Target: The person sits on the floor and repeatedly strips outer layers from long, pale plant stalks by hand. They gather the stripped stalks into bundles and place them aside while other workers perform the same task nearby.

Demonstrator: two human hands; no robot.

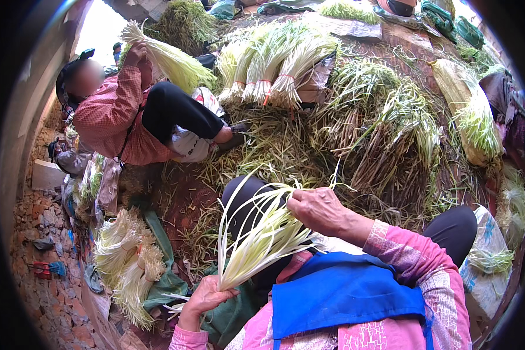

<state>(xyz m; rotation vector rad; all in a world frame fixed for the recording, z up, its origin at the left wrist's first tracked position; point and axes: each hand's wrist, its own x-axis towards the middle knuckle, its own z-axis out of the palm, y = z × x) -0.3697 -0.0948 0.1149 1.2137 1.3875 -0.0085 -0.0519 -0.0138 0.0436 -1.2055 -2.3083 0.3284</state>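
Note:
My left hand (210,295) grips a loose bunch of pale yellow-green chives (260,245) near one end, and the long leaves fan up and to the right across my lap. At the bunch's other side, my right hand (321,212) has its fingers closed on some of the leaf strands. A few thin strands stick out past those fingers. Several leaves arch loosely over my dark-trousered knee (247,192). White stem ends show behind my left wrist. A blue apron (345,293) covers my front below the bunch.
A seated person (113,109) in a checked shirt raises another chive bunch (170,57). Tied bundles (271,65) lie ahead, and more (131,262) rest to my left. Untrimmed chives (393,118) and trimmings (267,140) cover the ground. A sack (463,109) with chives is at right.

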